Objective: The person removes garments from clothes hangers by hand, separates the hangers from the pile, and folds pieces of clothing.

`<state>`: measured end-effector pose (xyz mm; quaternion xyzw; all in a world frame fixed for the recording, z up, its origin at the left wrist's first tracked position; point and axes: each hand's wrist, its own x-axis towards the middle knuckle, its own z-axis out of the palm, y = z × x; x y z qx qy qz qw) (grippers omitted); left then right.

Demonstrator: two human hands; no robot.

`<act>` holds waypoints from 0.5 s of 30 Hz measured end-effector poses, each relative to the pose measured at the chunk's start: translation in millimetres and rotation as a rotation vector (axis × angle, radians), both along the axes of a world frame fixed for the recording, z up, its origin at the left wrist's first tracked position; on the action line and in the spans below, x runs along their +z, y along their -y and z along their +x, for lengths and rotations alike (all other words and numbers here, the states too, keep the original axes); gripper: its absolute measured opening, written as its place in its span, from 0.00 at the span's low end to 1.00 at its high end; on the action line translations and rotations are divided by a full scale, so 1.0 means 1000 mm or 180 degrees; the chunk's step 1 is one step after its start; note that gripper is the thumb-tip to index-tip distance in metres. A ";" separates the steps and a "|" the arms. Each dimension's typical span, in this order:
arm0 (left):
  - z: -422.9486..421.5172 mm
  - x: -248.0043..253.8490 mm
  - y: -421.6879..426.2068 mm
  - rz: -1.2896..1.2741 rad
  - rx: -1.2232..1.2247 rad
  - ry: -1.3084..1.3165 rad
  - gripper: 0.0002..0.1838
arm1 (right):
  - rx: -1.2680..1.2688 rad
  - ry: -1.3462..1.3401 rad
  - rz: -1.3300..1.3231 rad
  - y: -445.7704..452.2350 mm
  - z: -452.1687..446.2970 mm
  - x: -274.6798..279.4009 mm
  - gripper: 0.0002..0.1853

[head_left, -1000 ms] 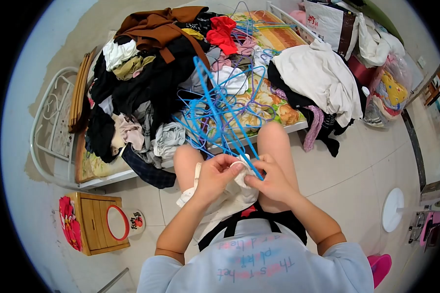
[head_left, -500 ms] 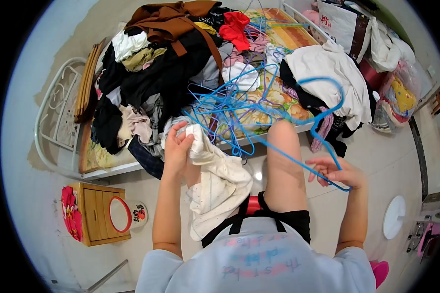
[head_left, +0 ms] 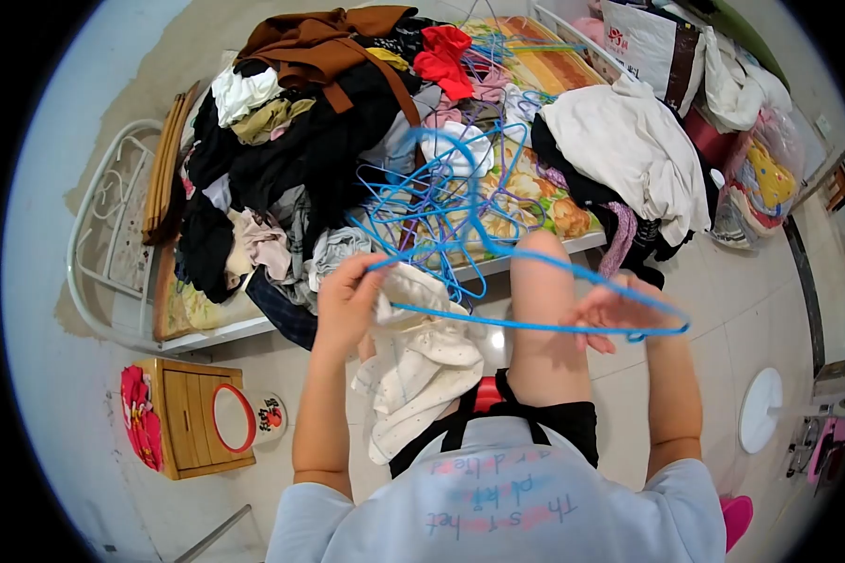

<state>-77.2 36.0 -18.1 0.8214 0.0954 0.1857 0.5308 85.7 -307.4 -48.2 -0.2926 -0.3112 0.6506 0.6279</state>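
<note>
A blue plastic clothes hanger (head_left: pixel 483 322) spans my lap, its hook toward the bed. My right hand (head_left: pixel 620 311) is closed on the bar near the hanger's right end. My left hand (head_left: pixel 347 298) is closed on the top edge of a cream garment with small dots (head_left: pixel 427 361), which drapes over my left thigh. The hanger's left end meets this edge beside my left fingers; its tip is hidden, so I cannot tell whether it is inside the cloth. Ahead, a tangle of blue and purple hangers (head_left: pixel 422 211) lies on the bed.
Dark clothes (head_left: pixel 291 159) heap up on the bed's left side, a brown garment (head_left: pixel 324 42) on top. A cream cloth (head_left: pixel 629 155) lies at the right. On the floor stand a wooden cabinet (head_left: pixel 183 413), a red-rimmed bin (head_left: pixel 270 418) and a white round base (head_left: pixel 760 410).
My right hand has brought the hanger leftward and levelled it, so its left end now reaches the garment at my left hand. My left hand has lowered slightly with the cloth.
</note>
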 end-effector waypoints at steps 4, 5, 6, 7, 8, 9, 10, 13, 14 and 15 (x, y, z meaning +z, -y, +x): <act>0.006 0.024 0.016 -0.1049 -0.0063 0.0076 0.09 | -0.1154 0.1071 -0.0393 -0.075 -0.037 -0.013 0.24; 0.007 0.033 0.025 -0.0891 -0.0101 0.0014 0.11 | -0.0988 0.1488 -0.0466 -0.097 -0.050 -0.017 0.23; 0.009 0.037 0.028 -0.0879 -0.0105 0.0035 0.11 | -0.1099 0.1455 -0.0178 -0.116 -0.069 -0.012 0.27; 0.011 0.041 0.029 -0.0753 -0.0066 0.0020 0.11 | -0.1097 0.2069 -0.0278 -0.129 -0.083 -0.015 0.29; 0.012 0.043 0.028 -0.0623 -0.0025 0.0001 0.12 | -0.1354 0.3413 -0.0153 -0.139 -0.093 -0.019 0.29; 0.012 0.042 0.024 -0.0674 -0.0031 0.0098 0.14 | -0.1249 0.3887 -0.0233 -0.140 -0.092 -0.028 0.26; 0.009 0.048 0.021 -0.0661 -0.0031 0.0108 0.14 | -0.1136 0.4360 -0.0322 -0.139 -0.087 -0.040 0.23; -0.010 0.057 -0.010 -0.0045 0.0076 -0.0106 0.16 | -0.2121 0.4695 -0.0781 -0.103 -0.053 -0.057 0.15; -0.016 0.050 -0.025 0.0247 0.0168 -0.0008 0.15 | -0.2654 0.4750 -0.0893 -0.084 -0.042 -0.043 0.12; -0.026 0.057 -0.028 -0.0105 0.0310 -0.0312 0.15 | -0.2834 0.4970 -0.0898 -0.064 -0.028 -0.036 0.11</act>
